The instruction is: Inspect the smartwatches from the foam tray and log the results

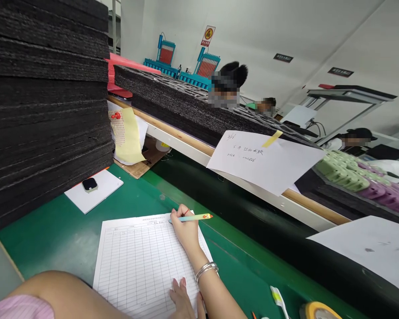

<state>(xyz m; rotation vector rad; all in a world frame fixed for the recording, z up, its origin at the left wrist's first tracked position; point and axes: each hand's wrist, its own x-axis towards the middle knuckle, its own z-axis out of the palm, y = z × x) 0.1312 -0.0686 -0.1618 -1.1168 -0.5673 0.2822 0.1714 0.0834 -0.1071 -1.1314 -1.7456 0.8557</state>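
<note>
A printed form with a ruled grid (136, 261) lies on the green tabletop. My right hand (183, 226), with silver bangles at its wrist, pinches a blue-to-yellow pen (196, 217) that has a small decoration on its end. The pen's tip is at the form's top right, beside some handwriting. Near the form's lower edge, my left hand (182, 299) rests on the paper with its fingers apart; part of it is cut off by the frame.
Tall stacked black foam sheets (46, 102) stand at left, near a smartwatch (90, 184) on a white pad (99, 199). A toothbrush (279, 301) and yellow tape roll (319, 310) lie lower right. A ledge with a taped paper (249, 155) runs behind. Several people sit beyond.
</note>
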